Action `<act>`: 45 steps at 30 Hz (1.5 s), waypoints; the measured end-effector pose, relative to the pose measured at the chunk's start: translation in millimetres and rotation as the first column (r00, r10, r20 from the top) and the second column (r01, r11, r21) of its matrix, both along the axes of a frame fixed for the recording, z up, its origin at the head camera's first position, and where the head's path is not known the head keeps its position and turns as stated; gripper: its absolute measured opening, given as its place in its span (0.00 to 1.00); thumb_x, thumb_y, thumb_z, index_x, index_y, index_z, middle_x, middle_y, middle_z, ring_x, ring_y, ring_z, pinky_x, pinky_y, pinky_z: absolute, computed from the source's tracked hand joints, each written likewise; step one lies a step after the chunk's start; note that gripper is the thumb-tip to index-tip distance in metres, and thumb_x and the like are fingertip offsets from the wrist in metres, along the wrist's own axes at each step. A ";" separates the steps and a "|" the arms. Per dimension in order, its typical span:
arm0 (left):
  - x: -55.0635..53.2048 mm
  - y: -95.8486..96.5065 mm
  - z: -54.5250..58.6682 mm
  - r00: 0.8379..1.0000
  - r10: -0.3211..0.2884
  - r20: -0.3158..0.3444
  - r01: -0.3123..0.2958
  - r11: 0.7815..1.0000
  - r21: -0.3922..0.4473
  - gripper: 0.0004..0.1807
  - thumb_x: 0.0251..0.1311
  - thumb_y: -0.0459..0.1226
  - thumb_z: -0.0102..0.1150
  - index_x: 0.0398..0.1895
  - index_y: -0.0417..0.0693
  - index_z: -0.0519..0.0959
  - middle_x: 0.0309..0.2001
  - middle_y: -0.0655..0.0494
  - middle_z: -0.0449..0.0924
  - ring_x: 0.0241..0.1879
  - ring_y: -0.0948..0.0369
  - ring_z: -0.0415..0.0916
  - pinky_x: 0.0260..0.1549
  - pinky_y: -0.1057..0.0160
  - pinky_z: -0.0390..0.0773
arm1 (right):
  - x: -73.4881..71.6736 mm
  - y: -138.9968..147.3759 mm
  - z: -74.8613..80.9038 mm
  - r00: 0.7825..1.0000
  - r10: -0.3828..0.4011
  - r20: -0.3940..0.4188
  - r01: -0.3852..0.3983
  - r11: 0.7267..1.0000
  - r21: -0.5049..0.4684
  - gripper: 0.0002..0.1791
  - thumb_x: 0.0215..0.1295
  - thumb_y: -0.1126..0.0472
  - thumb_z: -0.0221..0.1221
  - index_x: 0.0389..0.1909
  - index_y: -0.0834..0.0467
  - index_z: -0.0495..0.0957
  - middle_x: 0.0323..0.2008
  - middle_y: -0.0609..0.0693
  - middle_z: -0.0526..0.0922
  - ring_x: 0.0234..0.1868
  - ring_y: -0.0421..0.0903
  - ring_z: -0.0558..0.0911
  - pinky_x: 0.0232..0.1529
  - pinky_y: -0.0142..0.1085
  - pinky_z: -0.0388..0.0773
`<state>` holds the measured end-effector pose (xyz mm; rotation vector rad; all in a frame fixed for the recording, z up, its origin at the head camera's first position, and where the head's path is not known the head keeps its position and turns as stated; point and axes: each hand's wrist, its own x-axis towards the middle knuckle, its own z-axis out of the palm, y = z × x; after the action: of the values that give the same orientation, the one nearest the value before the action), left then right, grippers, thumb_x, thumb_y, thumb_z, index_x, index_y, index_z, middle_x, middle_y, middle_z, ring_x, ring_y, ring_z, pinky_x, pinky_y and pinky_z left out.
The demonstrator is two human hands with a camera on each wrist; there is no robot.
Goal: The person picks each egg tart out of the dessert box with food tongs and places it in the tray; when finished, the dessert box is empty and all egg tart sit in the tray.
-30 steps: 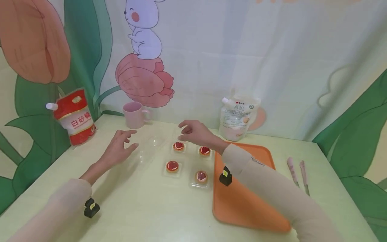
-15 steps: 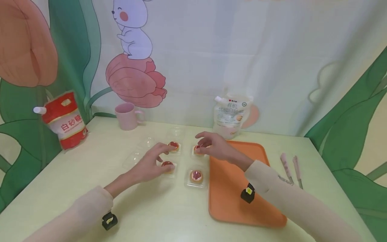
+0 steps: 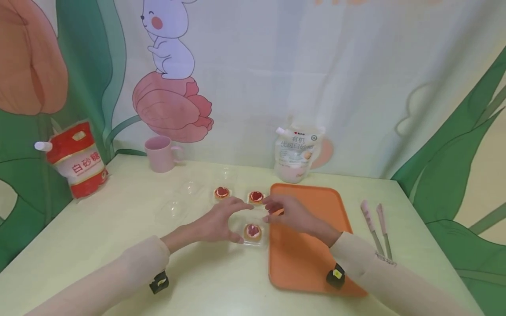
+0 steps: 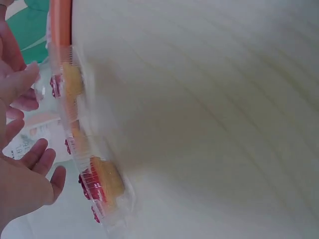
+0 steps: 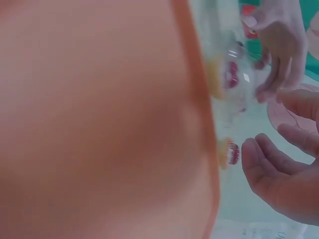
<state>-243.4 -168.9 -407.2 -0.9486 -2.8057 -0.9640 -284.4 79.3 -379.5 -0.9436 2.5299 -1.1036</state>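
My left hand (image 3: 215,221) spreads its fingers and thumb around a clear box with a small tart, the front right tart (image 3: 252,231). Facing it, my right hand (image 3: 294,213) hovers over the tray's left rim with relaxed, slightly bent fingers. A clear dome (image 5: 241,64) stands over one tart in the right wrist view. Behind lie the back right tart (image 3: 256,197) and the back left tart (image 3: 222,193), in clear boxes. My left hand hides the front left tart in the head view; in the left wrist view a tart (image 4: 102,184) sits nearest the camera.
An orange tray (image 3: 300,259) lies on the right, and two pink-handled knives (image 3: 367,215) beyond it. Clear plastic lids (image 3: 174,213) lie to the left. A pink mug (image 3: 160,156), a red sugar bag (image 3: 81,162) and a white sugar pouch (image 3: 296,153) stand along the back.
My left hand has moved right across the tarts to the front right one. My right hand has come from the back of the boxes forward and right, to the tray's left rim.
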 end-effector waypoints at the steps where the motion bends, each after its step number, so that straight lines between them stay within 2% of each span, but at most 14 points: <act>1: -0.9 0.2 -1.7 1.000 0.006 -0.004 -0.006 1.000 -0.027 0.44 0.42 0.40 0.81 0.68 0.51 0.72 0.62 0.49 0.72 0.63 0.50 0.69 0.59 0.42 0.67 | 2.1 0.4 -3.8 1.000 0.007 -0.016 -0.007 1.000 0.002 0.22 0.63 0.64 0.65 0.57 0.67 0.76 0.52 0.65 0.82 0.51 0.59 0.83 0.52 0.46 0.83; 5: -1.9 2.9 -8.1 0.998 0.050 -0.034 -0.053 0.992 -0.111 0.48 0.38 0.45 0.83 0.68 0.54 0.72 0.64 0.51 0.71 0.66 0.50 0.67 0.53 0.46 0.63 | 9.6 0.0 -17.0 0.993 0.042 -0.115 -0.037 0.998 0.046 0.21 0.59 0.67 0.67 0.54 0.67 0.78 0.50 0.63 0.83 0.50 0.59 0.82 0.51 0.47 0.83; 8: -0.8 5.9 -9.2 0.996 0.080 -0.047 -0.086 0.986 -0.141 0.48 0.37 0.48 0.83 0.67 0.56 0.73 0.65 0.51 0.72 0.67 0.50 0.66 0.51 0.48 0.61 | 14.3 -1.5 -23.1 0.987 0.051 -0.150 -0.038 0.996 0.085 0.25 0.56 0.63 0.71 0.55 0.64 0.79 0.52 0.58 0.83 0.51 0.57 0.81 0.54 0.50 0.79; 12: 0.2 8.0 -7.9 0.996 0.088 -0.034 -0.092 0.982 -0.164 0.44 0.38 0.48 0.83 0.64 0.55 0.75 0.63 0.50 0.75 0.66 0.50 0.67 0.53 0.43 0.60 | 18.6 -3.0 -26.6 0.989 0.041 -0.139 -0.025 0.993 0.118 0.30 0.52 0.58 0.75 0.56 0.60 0.79 0.54 0.54 0.82 0.53 0.55 0.79 0.56 0.52 0.75; 21: -0.7 7.5 -8.3 0.994 0.109 0.019 -0.104 0.977 -0.186 0.38 0.41 0.47 0.81 0.60 0.54 0.78 0.62 0.52 0.78 0.65 0.51 0.69 0.63 0.30 0.52 | 18.1 -4.5 -30.3 0.988 0.045 -0.151 -0.025 0.991 0.128 0.28 0.52 0.61 0.75 0.55 0.60 0.79 0.53 0.54 0.82 0.50 0.54 0.78 0.53 0.50 0.76; 25: -0.8 8.1 -9.3 0.994 0.109 0.013 -0.105 0.976 -0.191 0.38 0.42 0.48 0.81 0.61 0.54 0.77 0.62 0.53 0.78 0.65 0.52 0.70 0.65 0.28 0.49 | 19.5 -5.6 -29.6 0.989 0.036 -0.142 -0.019 0.992 0.122 0.28 0.53 0.61 0.74 0.55 0.60 0.79 0.52 0.54 0.82 0.50 0.54 0.78 0.53 0.51 0.77; 30: 1.0 9.2 -9.3 0.989 0.147 0.016 -0.141 0.970 -0.196 0.37 0.42 0.46 0.81 0.60 0.54 0.78 0.61 0.53 0.79 0.65 0.52 0.70 0.66 0.28 0.47 | 20.1 -8.5 -28.8 0.980 0.057 -0.188 -0.030 0.989 0.145 0.30 0.51 0.59 0.76 0.56 0.59 0.78 0.54 0.54 0.82 0.52 0.54 0.78 0.57 0.51 0.76; 32: 2.2 9.9 -9.0 0.987 0.163 0.012 -0.158 0.968 -0.194 0.37 0.42 0.46 0.81 0.60 0.54 0.78 0.60 0.53 0.79 0.64 0.52 0.70 0.66 0.28 0.47 | 20.3 -10.8 -29.1 0.974 0.071 -0.213 -0.038 0.987 0.159 0.33 0.49 0.57 0.77 0.58 0.59 0.78 0.55 0.54 0.82 0.55 0.54 0.79 0.60 0.51 0.74; 36: 3.5 11.3 -11.5 0.983 0.185 -0.015 -0.184 0.963 -0.195 0.37 0.42 0.46 0.81 0.59 0.54 0.78 0.59 0.53 0.79 0.64 0.52 0.71 0.66 0.29 0.47 | 21.4 -15.2 -29.9 0.975 0.075 -0.210 -0.039 0.984 0.173 0.38 0.47 0.56 0.78 0.61 0.59 0.76 0.59 0.55 0.81 0.62 0.56 0.77 0.65 0.53 0.71; 41: 5.5 15.3 -15.7 0.977 0.209 -0.042 -0.213 0.957 -0.194 0.38 0.41 0.46 0.81 0.60 0.54 0.78 0.59 0.54 0.80 0.64 0.53 0.71 0.67 0.29 0.45 | 20.9 -16.4 -30.0 0.976 0.075 -0.202 -0.031 0.977 0.212 0.40 0.47 0.55 0.78 0.63 0.58 0.74 0.61 0.54 0.80 0.63 0.55 0.77 0.66 0.52 0.71; 45: 8.2 19.1 -18.7 0.972 0.215 -0.091 -0.229 0.952 -0.204 0.41 0.39 0.46 0.83 0.61 0.52 0.77 0.59 0.52 0.80 0.64 0.52 0.71 0.67 0.27 0.46 | 22.0 -17.0 -28.4 0.975 0.086 -0.206 -0.037 0.971 0.235 0.40 0.48 0.54 0.78 0.63 0.59 0.74 0.61 0.55 0.80 0.63 0.55 0.77 0.66 0.52 0.71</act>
<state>-235.2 -149.7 -425.9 -0.6452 -2.9188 -0.6025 -262.4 62.3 -407.9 -1.1213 2.7023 -0.7034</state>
